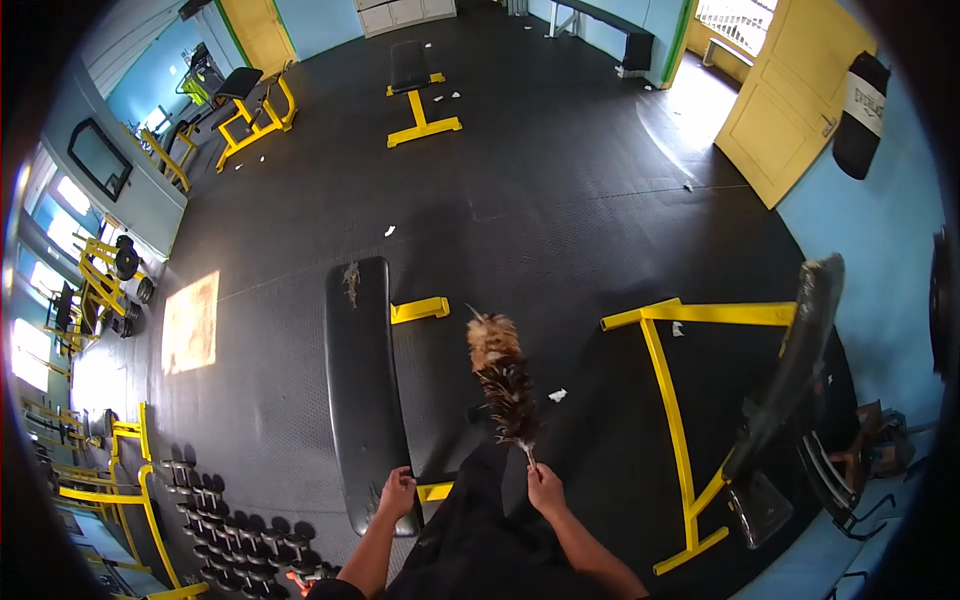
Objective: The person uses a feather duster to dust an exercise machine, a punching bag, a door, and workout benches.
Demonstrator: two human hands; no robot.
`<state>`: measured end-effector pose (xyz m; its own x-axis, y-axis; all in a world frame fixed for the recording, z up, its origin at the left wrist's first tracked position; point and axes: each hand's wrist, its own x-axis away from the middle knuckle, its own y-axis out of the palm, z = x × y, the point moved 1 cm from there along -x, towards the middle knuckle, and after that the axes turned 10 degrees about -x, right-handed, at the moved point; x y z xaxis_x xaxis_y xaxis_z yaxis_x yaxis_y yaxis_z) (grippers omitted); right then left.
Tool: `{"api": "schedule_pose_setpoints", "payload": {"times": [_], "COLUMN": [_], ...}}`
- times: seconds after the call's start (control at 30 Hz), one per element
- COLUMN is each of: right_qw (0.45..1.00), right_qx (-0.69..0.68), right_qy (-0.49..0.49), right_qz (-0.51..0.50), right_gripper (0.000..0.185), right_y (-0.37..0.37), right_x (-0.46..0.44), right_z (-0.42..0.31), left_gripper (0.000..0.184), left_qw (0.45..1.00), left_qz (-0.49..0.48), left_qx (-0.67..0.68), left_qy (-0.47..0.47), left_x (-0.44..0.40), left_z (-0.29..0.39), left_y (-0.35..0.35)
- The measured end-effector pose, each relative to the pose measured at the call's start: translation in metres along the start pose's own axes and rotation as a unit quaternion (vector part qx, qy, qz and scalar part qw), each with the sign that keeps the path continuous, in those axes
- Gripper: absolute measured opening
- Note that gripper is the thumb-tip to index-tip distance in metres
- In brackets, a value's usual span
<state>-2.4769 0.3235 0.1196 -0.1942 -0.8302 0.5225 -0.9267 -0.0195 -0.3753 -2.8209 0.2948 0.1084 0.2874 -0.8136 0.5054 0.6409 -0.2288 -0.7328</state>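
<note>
In my right hand (544,489) is the thin handle of a feather duster (508,385), its fingers closed round it. The duster points away from me, with brown feathers at the tip and darker ones nearer the handle. My left hand (397,492) hangs over the near end of a black padded bench (365,390), fingers loosely bent and nothing visible in them. Whether it touches the pad, I cannot tell. The pad's covering is worn at the far end, and a yellow foot of its frame sticks out to the right.
To the right stands a yellow-framed bench with a raised backrest (795,370). Several dumbbells (235,540) sit at lower left. Another bench (409,68) stands farther off. White scraps (557,396) lie on the black floor (520,220). A yellow door (775,100) stands open.
</note>
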Motion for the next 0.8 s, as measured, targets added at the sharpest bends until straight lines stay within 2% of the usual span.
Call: {"api": "schedule_pose_setpoints", "payload": {"times": [0.17, 0.23, 0.33, 0.37, 0.43, 0.53, 0.6, 0.67, 0.73, 0.77, 0.8], "right_qw": [0.994, 0.979, 0.973, 0.972, 0.977, 0.985, 0.978, 0.969, 0.966, 0.964, 0.952], "right_qx": [0.043, 0.152, 0.211, 0.204, 0.165, 0.106, 0.131, 0.157, 0.100, 0.104, 0.134], "right_qy": [-0.016, -0.080, -0.033, -0.044, -0.102, -0.085, -0.070, -0.053, -0.154, -0.146, -0.125], "right_qz": [-0.095, -0.110, -0.088, -0.111, -0.091, -0.108, -0.143, -0.182, -0.182, -0.196, -0.245], "right_gripper": [0.027, 0.024, 0.023, 0.021, 0.021, 0.021, 0.022, 0.026, 0.030, 0.030, 0.031], "right_y": [0.022, 0.030, 0.026, 0.026, 0.039, 0.062, 0.087, 0.113, 0.146, 0.165, 0.181], "right_x": [-0.128, -0.174, -0.226, -0.244, -0.284, -0.325, -0.362, -0.403, -0.450, -0.477, -0.504], "right_z": [-0.067, -0.085, -0.184, -0.214, -0.245, -0.316, -0.346, -0.362, -0.372, -0.377, -0.379], "left_gripper": [0.040, 0.039, 0.041, 0.042, 0.042, 0.045, 0.046, 0.047, 0.050, 0.050, 0.056], "left_qw": [0.998, 0.999, 0.997, 0.996, 0.996, 0.994, 0.994, 0.994, 0.996, 0.996, 0.997], "left_qz": [-0.003, 0.025, 0.046, 0.059, 0.065, 0.060, 0.065, 0.070, 0.062, 0.058, 0.083], "left_qx": [0.068, 0.021, 0.040, 0.033, 0.036, 0.083, 0.081, 0.077, 0.061, 0.061, 0.004], "left_qy": [0.015, 0.030, 0.043, 0.064, 0.058, 0.032, 0.025, 0.012, 0.000, -0.016, 0.008], "left_x": [-0.103, -0.141, -0.213, -0.234, -0.279, -0.347, -0.383, -0.416, -0.454, -0.476, -0.497], "left_z": [0.040, 0.038, 0.065, 0.073, 0.098, 0.133, 0.156, 0.174, 0.182, 0.174, 0.165], "left_y": [-0.030, -0.047, -0.091, -0.107, -0.141, -0.184, -0.207, -0.225, -0.234, -0.233, -0.228]}}
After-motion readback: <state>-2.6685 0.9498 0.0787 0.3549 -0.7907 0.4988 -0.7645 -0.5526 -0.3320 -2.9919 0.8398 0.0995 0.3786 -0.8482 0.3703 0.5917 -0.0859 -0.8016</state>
